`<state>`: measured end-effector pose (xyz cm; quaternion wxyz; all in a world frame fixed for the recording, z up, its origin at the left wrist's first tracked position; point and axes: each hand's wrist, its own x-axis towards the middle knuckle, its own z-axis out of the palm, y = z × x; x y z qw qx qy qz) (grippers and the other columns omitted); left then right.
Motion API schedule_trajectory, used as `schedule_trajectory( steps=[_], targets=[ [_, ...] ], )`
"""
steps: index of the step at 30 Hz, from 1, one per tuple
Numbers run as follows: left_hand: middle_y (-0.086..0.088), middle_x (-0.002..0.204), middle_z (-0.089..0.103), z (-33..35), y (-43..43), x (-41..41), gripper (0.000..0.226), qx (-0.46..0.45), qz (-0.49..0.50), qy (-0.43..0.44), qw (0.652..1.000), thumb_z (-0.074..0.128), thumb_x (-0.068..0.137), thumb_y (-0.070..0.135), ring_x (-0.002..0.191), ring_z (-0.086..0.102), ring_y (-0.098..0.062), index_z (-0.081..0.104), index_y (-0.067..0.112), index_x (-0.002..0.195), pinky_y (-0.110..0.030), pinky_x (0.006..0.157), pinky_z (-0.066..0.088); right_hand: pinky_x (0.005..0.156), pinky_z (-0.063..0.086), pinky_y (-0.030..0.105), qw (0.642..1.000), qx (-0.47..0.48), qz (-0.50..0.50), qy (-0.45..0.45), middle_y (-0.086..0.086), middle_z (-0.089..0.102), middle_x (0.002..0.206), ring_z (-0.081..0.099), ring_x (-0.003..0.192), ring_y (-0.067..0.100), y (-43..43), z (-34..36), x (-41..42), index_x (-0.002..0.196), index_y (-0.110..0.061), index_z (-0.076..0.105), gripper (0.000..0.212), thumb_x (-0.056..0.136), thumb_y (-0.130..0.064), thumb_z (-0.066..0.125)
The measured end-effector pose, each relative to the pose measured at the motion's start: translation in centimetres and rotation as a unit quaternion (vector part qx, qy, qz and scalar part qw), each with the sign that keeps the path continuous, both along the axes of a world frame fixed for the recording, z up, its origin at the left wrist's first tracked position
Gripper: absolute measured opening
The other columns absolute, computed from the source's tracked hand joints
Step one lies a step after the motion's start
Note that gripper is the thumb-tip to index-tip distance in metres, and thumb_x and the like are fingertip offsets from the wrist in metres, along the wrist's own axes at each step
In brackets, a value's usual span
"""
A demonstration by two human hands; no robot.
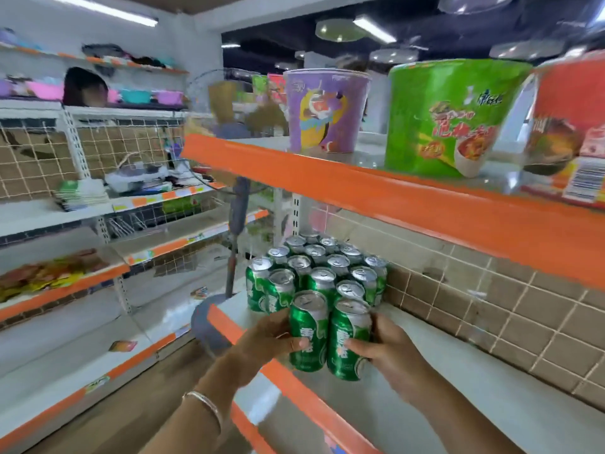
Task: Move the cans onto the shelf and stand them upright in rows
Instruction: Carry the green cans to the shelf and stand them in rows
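Green can (307, 332) up front was gripped by the left hand (268, 339), fingers curled round it; right hand (393, 352) clutched the neighbour can (348, 345) likewise. Both stood upright, touching, near the white shelf (360, 407) edge. Just behind sat rows of cans (320, 267), noodle tubs (448, 119) above.

I see green aluminium drink cans (307, 329) with silver tops and white lettering, on a white metal shelf (465, 371) edged in orange. Behind runs a tan tiled back panel (491, 316) with pale grid lines. Above: a purple paper noodle tub (324, 109), a green paper tub (451, 116), a red paper tub (569, 126).
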<state>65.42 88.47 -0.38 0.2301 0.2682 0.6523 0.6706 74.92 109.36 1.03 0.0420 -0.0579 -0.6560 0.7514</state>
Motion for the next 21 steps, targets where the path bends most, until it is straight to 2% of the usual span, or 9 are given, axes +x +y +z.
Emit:
schedule_trajectory(
  steps=[2,6,8,10,11,14,17,19,21],
  targets=[
    [0.004,0.103,0.073,-0.3,0.0,-2.1,0.042,-0.007,-0.026,0.008,1.0,0.068,0.075,-0.007,0.101,0.066,-0.009,0.074,0.026,0.1,-0.021,0.082,0.052,0.089,0.053,0.04,1.0,-0.003,-0.025,-0.003,0.009,0.07,0.114,0.065,0.108,0.026,-0.7,-0.8,-1.0,0.122,-0.01,0.058,0.069,0.056,-0.004,0.079],
    [-0.011,0.123,0.064,-1.4,0.3,-5.1,0.056,0.005,-0.075,0.011,0.997,0.076,0.071,0.003,0.117,0.058,-0.024,0.058,0.007,0.124,-0.033,0.094,0.049,0.076,0.056,0.03,0.996,-0.014,-0.084,-0.006,0.011,0.069,0.115,0.066,0.105,0.025,-1.5,-2.5,-1.9,0.125,-0.011,0.054,0.076,0.055,-0.001,0.08],
    [-0.013,0.123,0.064,-2.1,0.4,-6.0,0.063,-0.009,-0.091,0.003,0.996,0.085,0.065,0.019,0.118,0.058,-0.027,0.061,0.011,0.124,-0.038,0.097,0.048,0.074,0.056,0.026,0.994,0.013,-0.106,-0.005,0.009,0.07,0.113,0.068,0.101,0.021,-1.8,-3.1,-2.0,0.125,-0.011,0.053,0.077,0.053,0.002,0.079],
    [-0.008,0.117,0.068,-2.6,0.4,-6.6,0.064,-0.026,-0.097,0.007,0.995,0.088,0.059,0.029,0.113,0.06,-0.026,0.066,0.017,0.118,-0.037,0.094,0.049,0.075,0.055,0.025,0.991,0.041,-0.128,-0.012,0.002,0.071,0.11,0.068,0.1,0.017,-2.0,-3.6,-2.0,0.125,-0.015,0.054,0.078,0.053,-0.001,0.08],
    [-0.006,0.116,0.068,-2.8,0.4,-6.8,0.065,-0.033,-0.107,0.018,0.994,0.088,0.059,0.03,0.112,0.061,-0.023,0.065,0.014,0.118,-0.035,0.093,0.049,0.076,0.055,0.025,0.989,0.052,-0.139,-0.015,0.0,0.072,0.109,0.068,0.1,0.015,-2.0,-3.8,-2.0,0.125,-0.018,0.055,0.077,0.053,-0.004,0.08],
    [-0.005,0.119,0.066,-3.1,0.7,-6.6,0.07,-0.029,-0.104,0.053,0.993,0.082,0.063,0.024,0.113,0.06,-0.017,0.053,0.002,0.123,-0.03,0.092,0.049,0.084,0.054,0.028,0.981,0.087,-0.173,-0.029,-0.004,0.07,0.112,0.065,0.105,0.013,-2.2,-4.1,-1.8,0.123,-0.024,0.055,0.074,0.055,-0.012,0.081],
    [-0.003,0.123,0.065,-3.9,0.9,-5.7,0.073,-0.032,-0.048,0.066,0.996,0.082,0.068,0.025,0.115,0.06,-0.013,0.048,0.004,0.13,-0.026,0.092,0.049,0.092,0.051,0.029,0.971,0.138,-0.19,-0.048,-0.01,0.067,0.115,0.062,0.108,0.007,-2.5,-5.0,-1.3,0.123,-0.026,0.052,0.073,0.056,-0.018,0.081],
    [-0.003,0.117,0.068,-4.4,0.9,-4.8,0.058,-0.035,-0.012,0.049,0.998,0.078,0.072,0.005,0.101,0.065,0.001,0.053,0.009,0.124,-0.013,0.082,0.05,0.091,0.051,0.026,0.966,0.153,-0.197,-0.071,-0.01,0.064,0.115,0.061,0.108,0.006,-2.7,-6.0,-1.1,0.128,-0.022,0.048,0.076,0.062,-0.009,0.082],
    [0.002,0.098,0.072,-4.6,1.1,-4.1,0.046,-0.035,0.037,0.047,0.998,0.071,0.072,-0.012,0.078,0.066,0.011,0.06,0.02,0.103,-0.004,0.066,0.048,0.082,0.051,0.015,0.961,0.161,-0.21,-0.08,-0.01,0.063,0.112,0.062,0.1,-0.001,-3.0,-6.8,-1.1,0.126,-0.018,0.048,0.067,0.069,0.0,0.08]
  ],
)
